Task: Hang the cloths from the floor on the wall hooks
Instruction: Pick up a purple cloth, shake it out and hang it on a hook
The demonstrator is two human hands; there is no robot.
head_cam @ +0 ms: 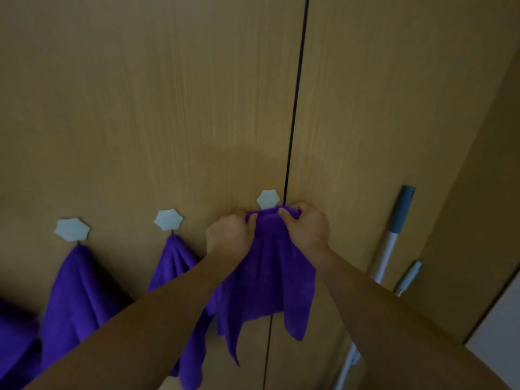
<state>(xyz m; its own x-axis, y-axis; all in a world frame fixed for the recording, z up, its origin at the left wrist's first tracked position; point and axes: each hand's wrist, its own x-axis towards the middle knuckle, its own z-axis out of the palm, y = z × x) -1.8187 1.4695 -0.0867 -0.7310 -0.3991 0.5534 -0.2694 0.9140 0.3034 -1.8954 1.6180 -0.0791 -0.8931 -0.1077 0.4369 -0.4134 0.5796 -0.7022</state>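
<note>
Two bare forearms reach in from the bottom edge. The left hand (229, 235) and right hand (305, 225) each pinch the bunched top edge of a purple microfibre cloth (270, 277), held against the wooden panel wall (168, 108) just under a pale star-shaped hook (268, 199), whose prong is hidden. Two matching cloths hang further left; a fourth is cut off. No writing is legible.

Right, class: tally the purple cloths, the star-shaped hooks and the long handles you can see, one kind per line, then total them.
Purple cloths: 4
Star-shaped hooks: 3
Long handles: 2
Total: 9
</note>
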